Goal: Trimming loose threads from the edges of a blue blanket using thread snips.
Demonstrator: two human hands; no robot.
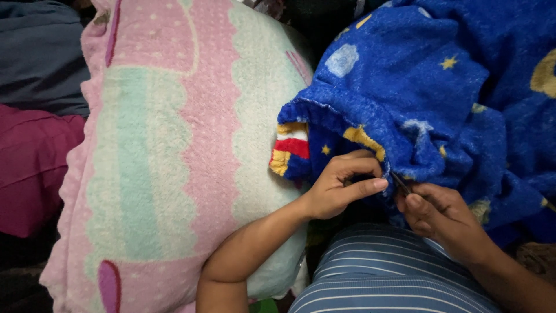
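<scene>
Pinching blue blanket point(417, 98) edge: left hand point(339, 188), right hand point(440, 217); pink blanket point(174, 145) alongside.

The left hand point(339, 188) is reaching in from the lower middle, forearm bare, wrist bending, its fingers point(370, 184) curling into a pinch. The right hand point(440, 217) is lying close beside it, fingers folding inward, knuckles facing up.
</scene>
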